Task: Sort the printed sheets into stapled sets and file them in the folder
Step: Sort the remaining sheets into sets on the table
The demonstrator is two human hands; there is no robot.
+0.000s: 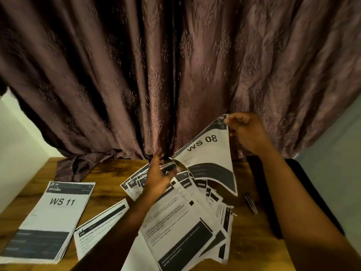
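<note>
We are holding the WS 08 sheet point(207, 153) up by its top corner with our right hand point(246, 132); its fingers point(229, 120) are pinching that corner, thumb and forefinger closed on the paper, the rest curled behind. The sheet is hanging down and to the left from those fingers, curling, its lower edge trailing over the fanned sheets point(187, 216) spread on the worktop point(109, 178).

Our left hand point(159, 177) is resting on the far end of that fan, below and left of the right fingers. Its fingers point(156, 157) are reaching forward, fairly straight and loosely spread, over the sheets' top edges; whether they are gripping any one page we cannot tell.

Well to the left of both hands, the WS 11 stack point(54, 218) is lying flat and squared on the worktop. Between that stack and our left forearm, a single printed sheet point(101, 225) is lying at a slant, touching neither.

Just right of the fan, below the right fingers, a small dark metal tool point(251, 204) is lying on the wood; it may be a stapler, but it is too blurred to say. Under our right forearm a dark flat object point(259, 182) is lying along the worktop's right side.

A brown patterned curtain point(156, 65) is hanging behind everything, its hem bunching onto the far edge of the worktop.
</note>
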